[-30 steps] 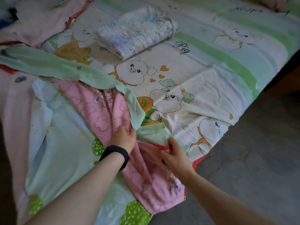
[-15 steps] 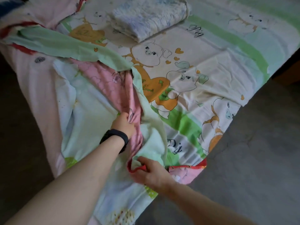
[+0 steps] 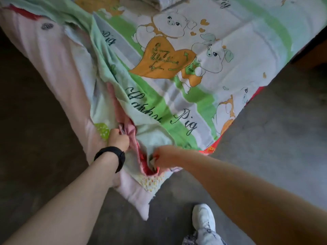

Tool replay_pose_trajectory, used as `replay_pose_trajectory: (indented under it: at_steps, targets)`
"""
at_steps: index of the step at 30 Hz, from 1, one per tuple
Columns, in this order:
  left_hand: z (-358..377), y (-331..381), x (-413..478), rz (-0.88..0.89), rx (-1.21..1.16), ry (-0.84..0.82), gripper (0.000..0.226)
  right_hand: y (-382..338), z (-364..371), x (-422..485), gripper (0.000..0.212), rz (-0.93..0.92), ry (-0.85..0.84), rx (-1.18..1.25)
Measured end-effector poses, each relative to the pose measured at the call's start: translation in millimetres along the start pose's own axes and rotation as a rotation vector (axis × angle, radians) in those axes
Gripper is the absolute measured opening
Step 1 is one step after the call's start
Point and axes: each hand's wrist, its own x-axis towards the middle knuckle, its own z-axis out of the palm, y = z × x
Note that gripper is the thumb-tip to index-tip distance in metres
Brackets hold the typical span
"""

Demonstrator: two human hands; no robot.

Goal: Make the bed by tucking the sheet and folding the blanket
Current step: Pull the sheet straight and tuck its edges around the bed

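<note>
A cartoon-pig sheet (image 3: pixel 177 96) with green stripes covers the bed and runs down to the near corner. My left hand (image 3: pixel 118 138), with a black band at the wrist, grips a bunch of pink underlayer fabric (image 3: pixel 130 131) at that corner. Close to its right, my right hand (image 3: pixel 162 156) pinches the pale green edge of the sheet (image 3: pixel 152 138) beside a red-patterned layer. A pale pink quilt or mattress pad (image 3: pixel 58 71) hangs off the bed's left side. The folded blanket (image 3: pixel 155 4) shows only as a sliver at the top edge.
Grey concrete floor (image 3: pixel 265 138) lies on both sides of the bed corner. My white shoe (image 3: pixel 203 220) stands on the floor below my right arm. A dark wooden piece (image 3: pixel 313 55) sits at the far right edge.
Both hands pulled the sheet and the pink layer toward the near corner. The view tilted down, so the folded blanket slid almost out of the top and my shoe came into sight.
</note>
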Motion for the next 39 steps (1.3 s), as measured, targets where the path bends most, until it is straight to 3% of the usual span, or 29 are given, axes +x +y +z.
replay_pose_trajectory:
  at_steps: [5,9,11,13,15,18,20,24,27,33,36,39]
  targets:
    - [-4,37,-31,0.084,-0.157,0.113,0.035,-15,5,7,0.029,0.067,0.001,-0.043]
    - [1,42,-57,0.099,0.217,-0.006,0.1,-16,28,-2,0.023,0.07,-0.061,-0.049]
    - [11,31,-64,0.148,0.395,-0.01,0.109,-16,39,-8,0.016,0.067,-0.056,-0.013]
    - [16,16,-68,0.221,0.446,0.048,0.098,-16,49,-14,0.018,0.087,-0.057,0.07]
    - [11,0,-66,0.241,0.326,0.106,0.07,-16,59,-16,0.023,0.113,-0.071,0.147]
    - [-6,-20,-72,0.13,0.04,0.079,0.03,-15,71,-18,0.028,0.143,-0.117,0.217]
    - [-15,-36,-82,0.067,-0.051,0.019,0.016,-16,81,-22,0.031,0.16,-0.193,0.251]
    - [-22,-67,-100,-0.009,-0.205,-0.046,0.026,-20,104,-35,0.032,0.167,-0.277,0.281]
    - [-22,-66,-94,-0.008,-0.268,-0.062,0.019,-18,107,-38,0.034,0.155,-0.23,0.193]
    - [-27,-35,-74,0.103,-0.245,0.061,0.015,-22,116,-25,0.029,0.125,-0.339,0.227]
    - [-35,-56,-69,0.061,-0.12,0.189,0.023,-30,103,-11,0.041,0.135,-0.255,0.118]
    - [-42,-79,-65,0.014,-0.019,0.172,0.024,-42,86,-2,0.043,0.101,-0.12,0.006]
